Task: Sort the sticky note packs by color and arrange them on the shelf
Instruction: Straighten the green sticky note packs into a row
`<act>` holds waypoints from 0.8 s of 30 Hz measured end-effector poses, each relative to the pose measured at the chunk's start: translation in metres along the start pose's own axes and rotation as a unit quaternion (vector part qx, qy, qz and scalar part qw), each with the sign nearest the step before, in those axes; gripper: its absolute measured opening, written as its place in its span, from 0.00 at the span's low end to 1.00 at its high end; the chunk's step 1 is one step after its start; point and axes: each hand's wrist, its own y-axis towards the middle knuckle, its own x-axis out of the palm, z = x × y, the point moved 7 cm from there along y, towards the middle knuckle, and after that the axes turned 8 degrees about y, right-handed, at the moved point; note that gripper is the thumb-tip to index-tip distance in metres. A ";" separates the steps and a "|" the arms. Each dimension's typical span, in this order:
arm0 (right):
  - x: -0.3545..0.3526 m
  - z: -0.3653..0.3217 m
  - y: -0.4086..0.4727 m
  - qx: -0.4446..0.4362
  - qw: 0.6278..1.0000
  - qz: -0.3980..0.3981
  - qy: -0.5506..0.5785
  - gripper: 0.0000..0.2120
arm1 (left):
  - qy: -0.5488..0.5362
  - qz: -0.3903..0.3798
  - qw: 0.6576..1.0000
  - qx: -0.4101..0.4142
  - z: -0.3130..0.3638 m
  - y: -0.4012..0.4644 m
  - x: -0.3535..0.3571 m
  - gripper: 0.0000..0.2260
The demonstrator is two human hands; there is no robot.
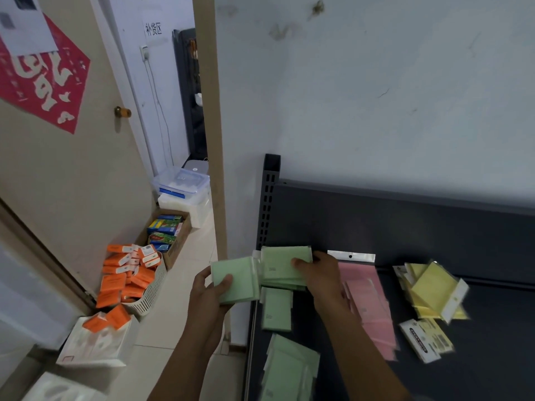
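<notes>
My left hand (212,290) grips a green sticky note pack (236,277) just off the left edge of the dark shelf (477,351). My right hand (317,274) holds a small stack of green packs (285,266) at the shelf's back left corner. More green packs lie below: one upright (277,309) and a loose pile (291,369) at the front left. Pink packs (369,302) run in a row down the shelf's middle, partly under my right forearm. Yellow packs (434,290) are heaped at the right, with a white-labelled pack (425,341) in front of them.
A white basket (150,293) piled with orange boxes (127,273) stands on the floor at left, with a cardboard box of blue-green cartons (166,230) and clear plastic tubs (182,183) behind it. White cartons (95,342) sit nearer. An open door (72,169) and a slotted shelf upright (267,204) border the space.
</notes>
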 end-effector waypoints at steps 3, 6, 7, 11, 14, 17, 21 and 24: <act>-0.001 -0.007 -0.006 -0.026 0.998 -0.008 -0.061 0.10 | -0.009 -0.022 1.000 -0.020 -0.003 0.004 0.011 0.18; 0.004 -0.009 -0.015 -0.039 0.995 -0.031 -0.087 0.10 | -0.007 -0.038 0.999 -0.028 -0.008 0.006 0.023 0.16; 0.007 -0.007 -0.016 -0.043 0.994 -0.037 -0.095 0.10 | -0.001 -0.039 0.999 -0.029 -0.009 0.005 0.026 0.15; 0.012 0.000 -0.019 -0.008 0.995 -0.047 -0.088 0.09 | 0.040 -0.030 0.999 -0.015 -0.009 0.006 0.029 0.17; 0.007 -0.005 -0.017 0.013 0.999 -0.030 -0.009 0.07 | 0.061 -0.005 0.998 0.008 -0.004 0.012 0.025 0.18; 0.003 -0.011 -0.017 0.047 0.996 -0.052 0.045 0.07 | 0.074 -0.016 0.997 0.007 -0.003 0.014 0.031 0.18; -0.004 -0.008 -0.018 0.044 0.997 -0.063 0.032 0.08 | 0.106 -0.019 0.994 0.022 -0.001 0.014 0.032 0.18; -0.013 -0.012 -0.030 -0.029 0.998 -0.053 -0.032 0.09 | 0.115 0.002 0.992 0.043 0.000 0.012 0.025 0.16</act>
